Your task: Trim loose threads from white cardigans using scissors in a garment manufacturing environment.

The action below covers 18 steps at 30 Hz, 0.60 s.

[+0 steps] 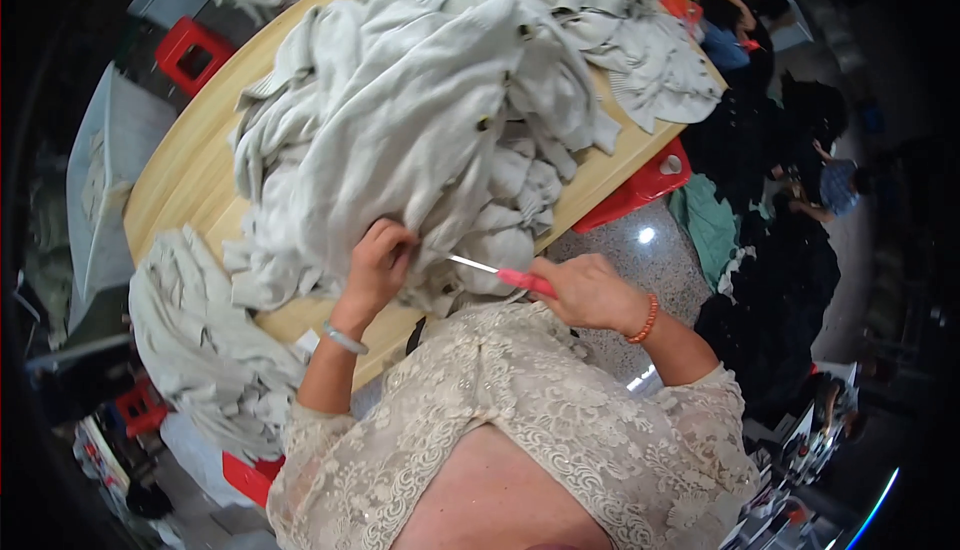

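Lace top (600,410): nearest the camera, cream, filling the bottom middle of the frame.
Left hand (382,258): at the centre, fingers bent, pinching the lower edge of the sweater (400,120); a pale bangle (345,338) circles the wrist.
Right hand (590,290): right of centre, fingers wrapped around the handle of the tool (525,280); an orange bead bracelet (648,320) on the wrist.
Tool: pinkish-red handle, thin metal shaft pointing left toward the other hand; I cannot tell whether its tip touches the knit.
Sweater: off-white with dark buttons (484,123), heaped across the upper middle on top of other pale knits.
Bench (190,170): light wood with a curved edge, under the heap.
More knits: one pile (640,60) at the upper right of the bench, another (195,330) hanging over its edge at left.
Stools: a red one (172,53) at upper left; a red seat (640,185) right of the bench, with a small cup (671,164) on it.
Floor cloth: green fabric (707,230) beside a black heap (770,320), right.
Co-workers: a person (838,188) in blue at far right.
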Motion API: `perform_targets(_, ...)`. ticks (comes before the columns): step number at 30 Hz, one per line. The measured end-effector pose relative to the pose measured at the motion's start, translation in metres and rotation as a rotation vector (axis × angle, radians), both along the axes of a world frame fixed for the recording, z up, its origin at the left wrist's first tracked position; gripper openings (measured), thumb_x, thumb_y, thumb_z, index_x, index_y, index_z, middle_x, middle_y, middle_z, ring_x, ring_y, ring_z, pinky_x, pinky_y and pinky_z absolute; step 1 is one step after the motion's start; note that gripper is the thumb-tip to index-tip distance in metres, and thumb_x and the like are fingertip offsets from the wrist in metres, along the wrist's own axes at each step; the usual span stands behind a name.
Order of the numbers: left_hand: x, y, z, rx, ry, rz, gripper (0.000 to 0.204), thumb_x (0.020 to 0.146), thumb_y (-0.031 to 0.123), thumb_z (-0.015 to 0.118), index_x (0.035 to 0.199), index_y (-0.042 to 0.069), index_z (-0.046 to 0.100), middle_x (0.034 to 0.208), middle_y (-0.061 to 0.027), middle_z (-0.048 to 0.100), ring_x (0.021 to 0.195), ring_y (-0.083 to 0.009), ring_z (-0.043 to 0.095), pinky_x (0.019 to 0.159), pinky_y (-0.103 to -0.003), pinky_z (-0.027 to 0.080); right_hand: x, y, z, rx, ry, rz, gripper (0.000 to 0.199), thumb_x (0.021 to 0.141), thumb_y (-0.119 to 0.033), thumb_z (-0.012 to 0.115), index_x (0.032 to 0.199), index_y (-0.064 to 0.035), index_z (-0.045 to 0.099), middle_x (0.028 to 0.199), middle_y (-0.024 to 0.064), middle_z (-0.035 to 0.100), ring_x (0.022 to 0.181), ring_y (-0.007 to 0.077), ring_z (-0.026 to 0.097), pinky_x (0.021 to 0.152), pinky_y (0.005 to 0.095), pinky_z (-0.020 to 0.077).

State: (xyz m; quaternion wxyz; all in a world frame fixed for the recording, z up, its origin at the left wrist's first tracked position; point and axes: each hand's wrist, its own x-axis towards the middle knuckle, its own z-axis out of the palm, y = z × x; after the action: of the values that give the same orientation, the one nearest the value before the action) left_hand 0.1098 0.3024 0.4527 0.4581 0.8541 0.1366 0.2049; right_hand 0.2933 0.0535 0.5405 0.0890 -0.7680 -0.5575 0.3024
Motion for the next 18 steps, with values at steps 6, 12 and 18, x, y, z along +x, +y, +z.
perform_targets(6, -0.033, 0.023, -0.030, -0.469, 0.088, -0.004, 0.011, 0.080, -0.007, 0.060, 0.087, 0.002, 0.061, 0.083, -0.0006, 0.058, 0.078, -0.0099, 0.056, 0.072, -0.023, 0.046, -0.005, 0.018, -0.014, -0.040, 0.119, 0.207, 0.023, 0.086, -0.022, 0.057, 0.100, -0.0042, 0.056, 0.085, 0.0193, 0.067, 0.085, 0.0379, 0.066, 0.072, 0.0484, 0.0492)
perform_targets(12, -0.021, 0.000, 0.012, 0.132, 0.181, 0.097, 0.018, 0.077, -0.006, 0.068, 0.090, 0.003, 0.060, 0.092, -0.0106, 0.059, 0.084, -0.0243, 0.058, 0.077, -0.031, 0.048, 0.016, 0.009, -0.003, 0.091, 0.198, -0.003, 0.022, 0.091, -0.025, 0.055, 0.107, -0.0091, 0.054, 0.085, 0.0185, 0.064, 0.084, 0.0390, 0.063, 0.072, 0.0486, 0.0486)
perform_targets(18, 0.069, -0.043, 0.056, 0.412, -0.084, 0.173, 0.038, 0.074, -0.003, 0.071, 0.110, 0.004, 0.062, 0.107, -0.0148, 0.058, 0.092, -0.0324, 0.060, 0.078, -0.038, 0.051, 0.037, -0.016, -0.002, 0.215, 0.057, -0.228, 0.030, 0.085, -0.017, 0.061, 0.114, -0.0100, 0.056, 0.094, 0.0173, 0.065, 0.092, 0.0370, 0.062, 0.078, 0.0466, 0.0487)
